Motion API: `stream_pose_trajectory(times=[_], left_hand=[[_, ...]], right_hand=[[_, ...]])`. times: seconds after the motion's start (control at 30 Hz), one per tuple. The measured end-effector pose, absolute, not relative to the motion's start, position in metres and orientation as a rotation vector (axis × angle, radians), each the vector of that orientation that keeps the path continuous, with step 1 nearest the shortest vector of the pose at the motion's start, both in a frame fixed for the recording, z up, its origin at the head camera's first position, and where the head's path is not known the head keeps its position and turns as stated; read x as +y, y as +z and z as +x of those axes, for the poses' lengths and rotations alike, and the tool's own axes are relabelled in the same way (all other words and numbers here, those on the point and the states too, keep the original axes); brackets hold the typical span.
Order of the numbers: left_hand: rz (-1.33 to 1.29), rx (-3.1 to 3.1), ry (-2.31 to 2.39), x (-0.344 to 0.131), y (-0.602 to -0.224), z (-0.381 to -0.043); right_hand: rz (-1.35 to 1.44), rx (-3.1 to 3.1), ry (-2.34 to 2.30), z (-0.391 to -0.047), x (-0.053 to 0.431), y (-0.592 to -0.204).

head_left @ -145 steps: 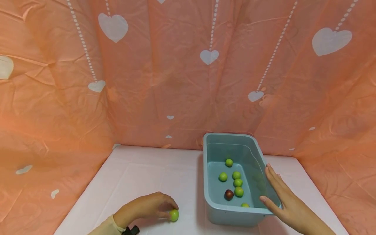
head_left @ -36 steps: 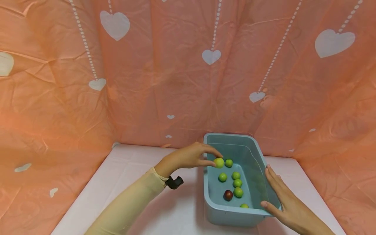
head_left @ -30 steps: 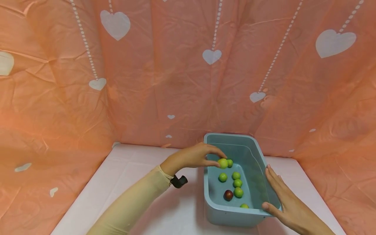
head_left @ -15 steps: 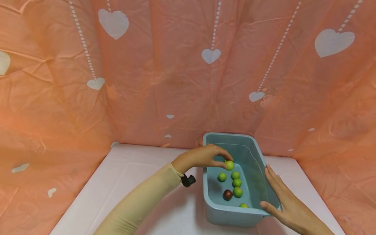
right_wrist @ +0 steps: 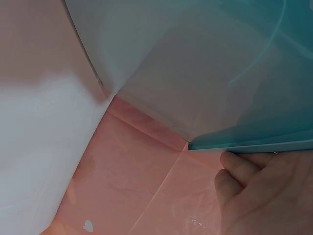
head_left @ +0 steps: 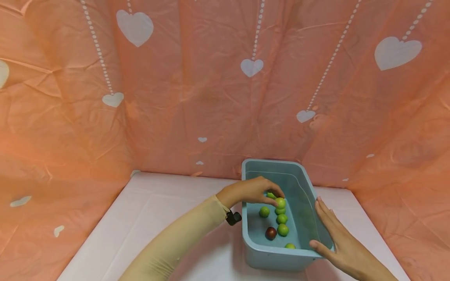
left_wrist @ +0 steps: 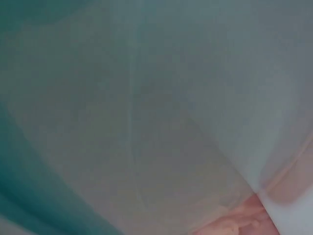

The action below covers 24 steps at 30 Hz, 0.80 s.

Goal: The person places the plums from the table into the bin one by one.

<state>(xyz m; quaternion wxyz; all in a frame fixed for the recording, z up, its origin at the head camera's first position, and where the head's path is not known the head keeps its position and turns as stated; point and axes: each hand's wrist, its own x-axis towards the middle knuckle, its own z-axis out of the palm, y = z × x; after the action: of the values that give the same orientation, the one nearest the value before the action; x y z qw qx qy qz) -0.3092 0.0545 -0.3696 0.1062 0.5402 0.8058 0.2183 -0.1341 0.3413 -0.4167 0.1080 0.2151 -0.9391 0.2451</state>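
My left hand [head_left: 258, 191] is inside the grey-blue plastic bin [head_left: 291, 253], pinching a lime [head_left: 280, 203] between thumb and fingers. Below the fingertips lies another green lime [head_left: 280, 211], partly covered by the held one. Several more limes lie on the bin floor, such as one lime [head_left: 264, 212] to the left. A dark red round fruit [head_left: 271, 233] is close beside a lime [head_left: 283, 229]. My right hand [head_left: 339, 242] rests on the bin's near right corner, fingers straight along the side and thumb over the rim. Only blurred bin wall [left_wrist: 161, 107] fills the left wrist view.
The bin stands on a white table surface [head_left: 168, 210], its far end by the orange sheet [head_left: 218, 97] with pale hearts. Similar sheets hang at left and right. A black wrist camera [head_left: 233, 217] sits on the left wrist, close to the bin's left wall.
My left hand picked up the lime from the table, carried it right over the bin's left rim, and has lowered it further right inside. My right hand stays at the corner.
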Motion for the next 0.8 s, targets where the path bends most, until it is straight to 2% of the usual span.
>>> stream_pose_trajectory(times=[0.5, 0.8], left_hand=[[1.602, 2.358, 0.603, 0.070, -0.377, -0.317], [1.524, 2.385, 0.468, 0.080, -0.384, -0.314]], right_hand=[[0.654, -2.748, 0.731, -0.136, 0.340, -0.417], [0.631, -2.763, 0.727, -0.134, 0.342, -0.419]])
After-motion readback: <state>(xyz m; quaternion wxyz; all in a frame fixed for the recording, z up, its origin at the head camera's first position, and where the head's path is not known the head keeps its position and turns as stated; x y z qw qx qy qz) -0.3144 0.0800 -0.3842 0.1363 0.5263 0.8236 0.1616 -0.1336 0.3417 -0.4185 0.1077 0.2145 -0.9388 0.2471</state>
